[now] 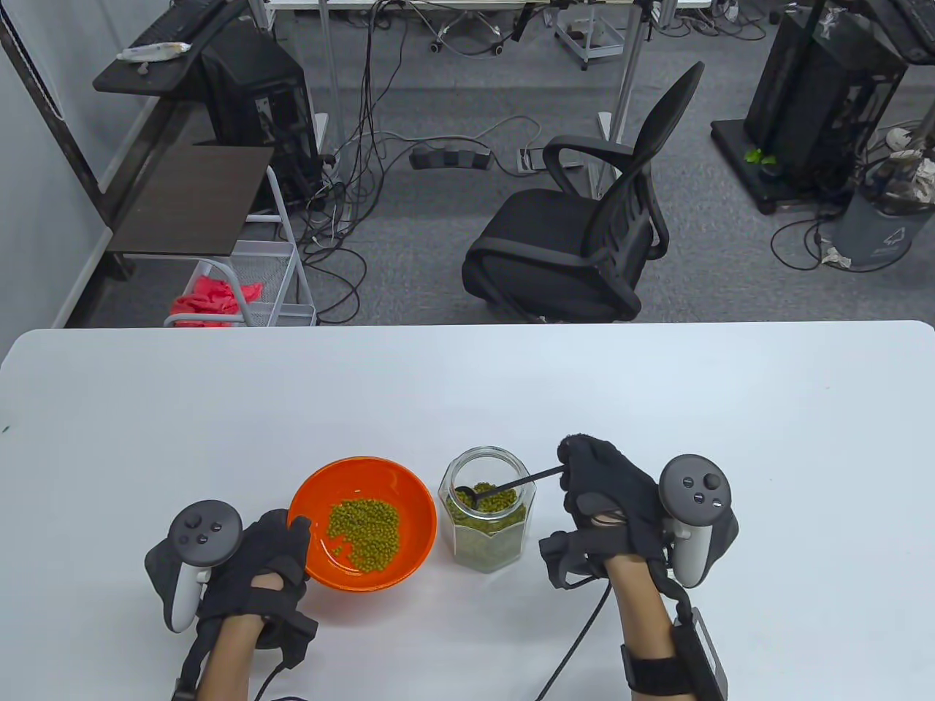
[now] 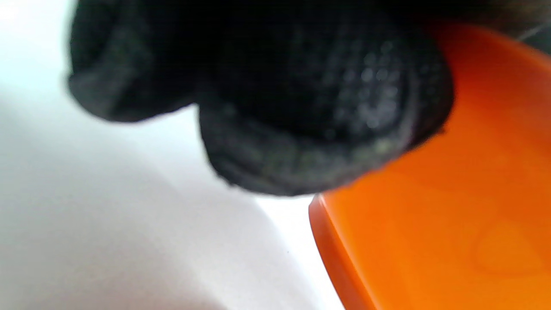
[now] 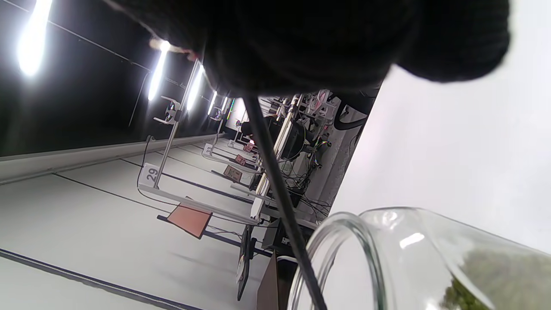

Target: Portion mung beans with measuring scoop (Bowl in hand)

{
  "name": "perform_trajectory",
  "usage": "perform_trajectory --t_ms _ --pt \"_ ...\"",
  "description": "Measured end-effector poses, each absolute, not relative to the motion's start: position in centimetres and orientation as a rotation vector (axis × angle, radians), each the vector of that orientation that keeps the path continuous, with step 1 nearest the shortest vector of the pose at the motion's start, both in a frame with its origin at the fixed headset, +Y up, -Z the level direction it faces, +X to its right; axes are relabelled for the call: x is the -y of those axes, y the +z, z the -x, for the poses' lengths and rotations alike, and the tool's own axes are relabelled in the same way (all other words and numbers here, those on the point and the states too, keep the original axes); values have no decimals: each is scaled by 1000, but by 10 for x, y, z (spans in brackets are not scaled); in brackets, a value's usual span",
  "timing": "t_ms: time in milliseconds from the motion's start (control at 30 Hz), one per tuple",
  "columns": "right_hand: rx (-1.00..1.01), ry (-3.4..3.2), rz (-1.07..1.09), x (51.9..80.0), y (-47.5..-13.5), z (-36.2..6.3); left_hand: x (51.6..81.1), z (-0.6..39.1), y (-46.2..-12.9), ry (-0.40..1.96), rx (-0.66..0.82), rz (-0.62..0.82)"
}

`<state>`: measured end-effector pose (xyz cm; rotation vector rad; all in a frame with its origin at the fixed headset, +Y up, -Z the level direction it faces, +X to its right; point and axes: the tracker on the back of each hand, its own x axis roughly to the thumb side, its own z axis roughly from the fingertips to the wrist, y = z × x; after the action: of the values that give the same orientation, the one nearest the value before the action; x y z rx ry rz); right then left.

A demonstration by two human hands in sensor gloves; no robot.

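Fingers of the left hand [image 1: 259, 558] curl over the rim of the round orange plastic bowl [image 1: 363, 523] of green mung beans [image 1: 363, 533] on the white table [image 1: 219, 409]. Beside it, the right hand [image 1: 610, 496] pinches a thin black measuring scoop [image 1: 504, 488] dipped into the faceted glass jar [image 1: 483, 520].

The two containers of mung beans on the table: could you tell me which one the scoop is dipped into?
The clear glass jar, right of the orange bowl. The right hand holds the black scoop with its head among the jar's beans; the bowl is gripped by the left hand.

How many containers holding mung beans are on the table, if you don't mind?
2: the orange bowl, gripped at its rim by the left hand, and the glass jar just right of it.
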<state>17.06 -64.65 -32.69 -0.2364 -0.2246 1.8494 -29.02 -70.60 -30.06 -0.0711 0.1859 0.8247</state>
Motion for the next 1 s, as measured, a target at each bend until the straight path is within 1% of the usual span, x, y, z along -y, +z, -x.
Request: perform_trajectory --t_ms 667,867,1000 --pt "284 1737 267 633 -318 -197 707 290 -301 818 -182 72" --pt "274 1681 215 627 -314 -193 707 289 -301 815 -180 75" --pt "237 1637 154 624 -312 -182 708 289 -302 814 -179 76"
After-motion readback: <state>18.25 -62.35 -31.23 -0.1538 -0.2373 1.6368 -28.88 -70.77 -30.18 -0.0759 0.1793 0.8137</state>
